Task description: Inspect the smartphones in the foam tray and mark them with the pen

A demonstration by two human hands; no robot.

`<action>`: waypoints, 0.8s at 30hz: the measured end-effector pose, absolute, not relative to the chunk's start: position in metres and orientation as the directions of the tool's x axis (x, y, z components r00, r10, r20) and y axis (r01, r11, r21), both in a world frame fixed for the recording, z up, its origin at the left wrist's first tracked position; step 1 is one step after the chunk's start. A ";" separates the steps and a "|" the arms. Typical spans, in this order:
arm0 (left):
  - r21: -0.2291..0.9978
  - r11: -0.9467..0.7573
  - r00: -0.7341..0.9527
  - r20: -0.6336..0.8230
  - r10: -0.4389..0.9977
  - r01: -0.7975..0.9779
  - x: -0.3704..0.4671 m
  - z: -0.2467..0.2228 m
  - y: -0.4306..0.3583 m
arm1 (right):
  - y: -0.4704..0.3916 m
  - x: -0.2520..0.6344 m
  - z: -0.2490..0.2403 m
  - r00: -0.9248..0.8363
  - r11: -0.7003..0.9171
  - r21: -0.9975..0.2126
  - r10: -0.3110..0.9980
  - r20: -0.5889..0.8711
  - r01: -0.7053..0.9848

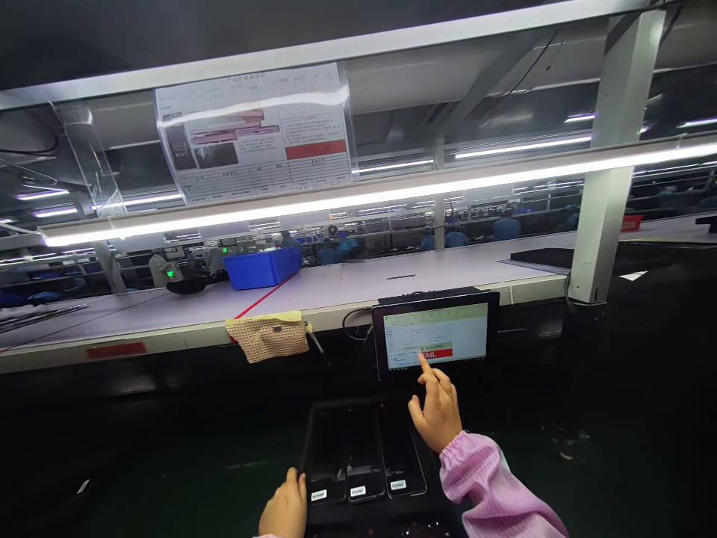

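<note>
My right hand [438, 407], in a pink striped sleeve, reaches to a tablet screen [434, 329]. Its index finger is stretched out at the lower part of the display, beside a red "FAIL" banner [440, 353]; the other fingers curl loosely and hold nothing. Below it, three dark phones lie side by side in a black fixture: a left phone [326, 456], a middle phone [365, 452] and a right phone [402, 456]. Each has a white barcode label near its lower end. My left hand [285, 508] rests at the fixture's lower left edge, fingers extended against it.
Behind the tablet runs a pale shelf [358, 280] with a blue bin [263, 267]. A perforated yellowish cloth [269, 338] hangs over its front edge, near a thin pen-like tool [317, 344]. A lamp tube [336, 196] and a printed sheet [258, 134] hang above. A metal post [608, 164] stands right.
</note>
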State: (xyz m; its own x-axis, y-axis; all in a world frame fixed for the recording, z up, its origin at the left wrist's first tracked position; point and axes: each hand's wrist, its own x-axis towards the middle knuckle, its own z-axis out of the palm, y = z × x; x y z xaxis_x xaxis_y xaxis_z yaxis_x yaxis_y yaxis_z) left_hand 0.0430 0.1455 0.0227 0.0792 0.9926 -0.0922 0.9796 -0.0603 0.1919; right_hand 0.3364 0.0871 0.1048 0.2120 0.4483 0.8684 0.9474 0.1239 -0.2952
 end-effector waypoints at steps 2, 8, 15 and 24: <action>0.193 -0.063 0.082 -0.091 0.992 0.979 0.043 0.022 0.146 | 0.089 0.339 0.110 0.228 0.108 -0.299 0.427 0.875 0.948; 0.202 -0.066 0.086 -0.089 0.992 0.977 0.044 0.023 0.145 | 0.090 0.344 0.115 0.250 0.085 -0.314 0.425 0.870 0.946; 0.201 -0.062 0.083 -0.097 0.992 0.978 0.043 0.023 0.145 | 0.091 0.345 0.116 0.210 0.117 -0.294 0.464 0.861 0.948; 0.204 -0.066 0.087 -0.097 0.991 0.977 0.044 0.027 0.144 | 0.082 0.339 0.097 0.173 0.184 -0.295 0.488 0.855 0.938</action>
State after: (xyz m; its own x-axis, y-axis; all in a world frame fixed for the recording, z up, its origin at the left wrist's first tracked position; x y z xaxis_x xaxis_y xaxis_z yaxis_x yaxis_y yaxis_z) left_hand 0.0441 0.1436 0.0265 0.0872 0.9914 -0.0974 0.9768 -0.0659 0.2037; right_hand 0.3386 0.0825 0.0972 0.1733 0.4881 0.8554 0.9376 0.1842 -0.2950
